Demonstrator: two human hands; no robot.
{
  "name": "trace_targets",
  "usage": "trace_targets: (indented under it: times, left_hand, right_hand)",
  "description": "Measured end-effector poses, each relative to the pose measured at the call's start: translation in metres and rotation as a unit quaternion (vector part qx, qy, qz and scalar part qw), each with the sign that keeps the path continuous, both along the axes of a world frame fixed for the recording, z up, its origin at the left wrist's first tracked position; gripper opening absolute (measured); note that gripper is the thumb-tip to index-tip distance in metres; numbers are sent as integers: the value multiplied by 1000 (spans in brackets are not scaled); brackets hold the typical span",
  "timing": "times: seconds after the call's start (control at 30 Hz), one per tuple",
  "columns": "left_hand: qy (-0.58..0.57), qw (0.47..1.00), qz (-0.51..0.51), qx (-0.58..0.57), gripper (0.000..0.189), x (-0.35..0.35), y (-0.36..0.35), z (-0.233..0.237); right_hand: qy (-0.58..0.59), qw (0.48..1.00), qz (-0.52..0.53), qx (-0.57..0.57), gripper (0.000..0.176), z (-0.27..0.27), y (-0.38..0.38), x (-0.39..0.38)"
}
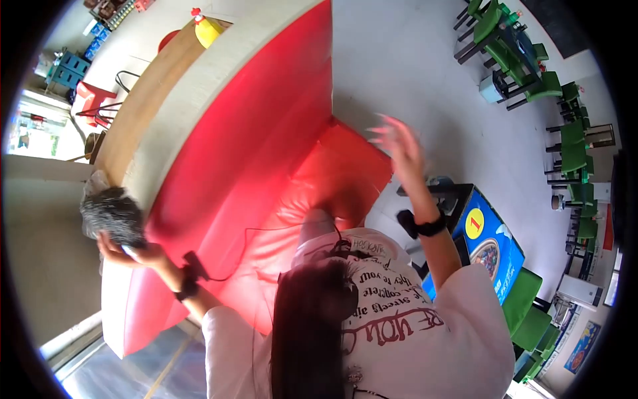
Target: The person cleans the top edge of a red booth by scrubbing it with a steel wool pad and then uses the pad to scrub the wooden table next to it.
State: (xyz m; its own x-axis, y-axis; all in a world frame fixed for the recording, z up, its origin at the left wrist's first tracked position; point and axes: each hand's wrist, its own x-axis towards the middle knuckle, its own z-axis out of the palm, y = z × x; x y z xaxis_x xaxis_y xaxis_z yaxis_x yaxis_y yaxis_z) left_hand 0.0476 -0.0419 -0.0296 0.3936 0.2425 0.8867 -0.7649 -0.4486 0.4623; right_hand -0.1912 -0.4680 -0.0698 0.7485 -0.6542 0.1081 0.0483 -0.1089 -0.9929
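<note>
Over at the left, the left hand [129, 256] is gripping a grey duster [111, 216], holding it at the end of the red sofa [252, 133]. A yellow bottle [206, 30] is standing on the wooden desk [143, 93] behind, its contents hidden. The right hand [399, 143] is hanging open and blurred, fingers spread, above the seat. A blue table [495, 243] and green chairs [571, 159] are standing on the grey floor [412, 60].

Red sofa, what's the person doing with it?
A person in a white T-shirt bends over the red sofa. Their left hand grips a grey fluffy thing, maybe a duster, at the sofa's edge. Their right hand is raised over the seat, open, blurred and holding nothing. A blue table marked with a 1 stands beside the sofa.
</note>
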Motion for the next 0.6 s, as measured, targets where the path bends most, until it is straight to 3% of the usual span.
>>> trace_targets:
  times: [0.07,0.13,0.2,0.23,0.37,0.5,0.6]
  left_hand:
    - [29,994,-96,-48,82,-16,-41,-27]
    - [58,984,-170,-3,93,-41,-90,-36]
    - [54,932,-349,79,84,-44,-129,-21]
    - [74,927,-347,123,84,-48,-146,-8]
    - [146,875,-410,213,85,-47,-188,6]
    - [187,825,-463,265,93,-61,-230,19]
    - [245,812,-480,225,93,-78,-258,10]
  right_hand:
    - [-69,977,202,-14,42,40,42,72]
    - [-73,937,339,54,52,77,79,117]
    - [-59,905,416,69,63,90,93,145]
    - [-69,916,394,37,68,93,95,149]
    - [-113,933,298,165,54,81,67,144]
    - [-98,960,210,158,56,88,27,127]
    - [-148,963,203,95,57,84,3,117]
